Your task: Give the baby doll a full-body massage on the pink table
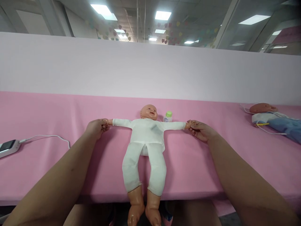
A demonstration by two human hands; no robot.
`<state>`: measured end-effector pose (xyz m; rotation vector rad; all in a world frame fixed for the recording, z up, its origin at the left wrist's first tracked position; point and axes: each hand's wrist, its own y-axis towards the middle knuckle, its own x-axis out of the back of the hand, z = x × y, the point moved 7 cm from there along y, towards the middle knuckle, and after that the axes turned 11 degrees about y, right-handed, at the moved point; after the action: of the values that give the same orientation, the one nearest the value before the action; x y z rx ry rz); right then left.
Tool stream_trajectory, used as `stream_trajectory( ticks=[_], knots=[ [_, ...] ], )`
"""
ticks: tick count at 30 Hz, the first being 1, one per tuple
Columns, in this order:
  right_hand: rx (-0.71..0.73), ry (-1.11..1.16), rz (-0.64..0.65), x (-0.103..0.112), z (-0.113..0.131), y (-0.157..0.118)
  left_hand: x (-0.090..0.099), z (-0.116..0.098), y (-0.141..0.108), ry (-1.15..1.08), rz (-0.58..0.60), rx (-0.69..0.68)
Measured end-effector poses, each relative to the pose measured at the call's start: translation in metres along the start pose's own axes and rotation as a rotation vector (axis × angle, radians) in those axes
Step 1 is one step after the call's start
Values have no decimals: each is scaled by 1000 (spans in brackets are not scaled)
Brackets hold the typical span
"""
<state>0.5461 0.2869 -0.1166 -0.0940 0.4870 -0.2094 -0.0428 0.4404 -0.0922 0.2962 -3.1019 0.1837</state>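
A person's left hand (97, 128) and right hand (199, 129) are clamping the opposite hands of a white-clothed, hard-bodied baby doll (148, 133), which is lying face-up between them, outstretched arms running left to right, feet near.

Prob. a baby-care training rm — baby doll (147, 131) & second doll (288, 125) on pink-covered table (47, 110). Heart decals (164, 41) on glass (202, 18), panel lights (163, 15).

White-clothed baby doll (147, 133) lies face-up, arms outstretched, on pink cloth (58, 113).
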Motion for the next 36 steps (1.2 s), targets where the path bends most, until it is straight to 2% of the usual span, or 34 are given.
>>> stream_trajectory(
  ticks=[4, 8, 17, 26, 32, 36],
  knots=[
    [27, -49, 7, -1, -1, 2, 0, -2, -2, -7, 21, -50],
    [51, -83, 15, -8, -4, 4, 2, -1, -3, 35, -14, -79],
    [42, -153, -47, -11, -4, 6, 3, 4, 5, 39, -59, -36],
    [-135, -44, 100, -5, -9, -1, -3, 2, 2, 27, 39, -48],
    [-83, -117, 103, -4, -8, 0, 0, 2, 1, 68, 77, -77],
    [-57, -141, 38, -3, -10, 5, 2, 2, 1, 66, 60, -72]
  ],
)
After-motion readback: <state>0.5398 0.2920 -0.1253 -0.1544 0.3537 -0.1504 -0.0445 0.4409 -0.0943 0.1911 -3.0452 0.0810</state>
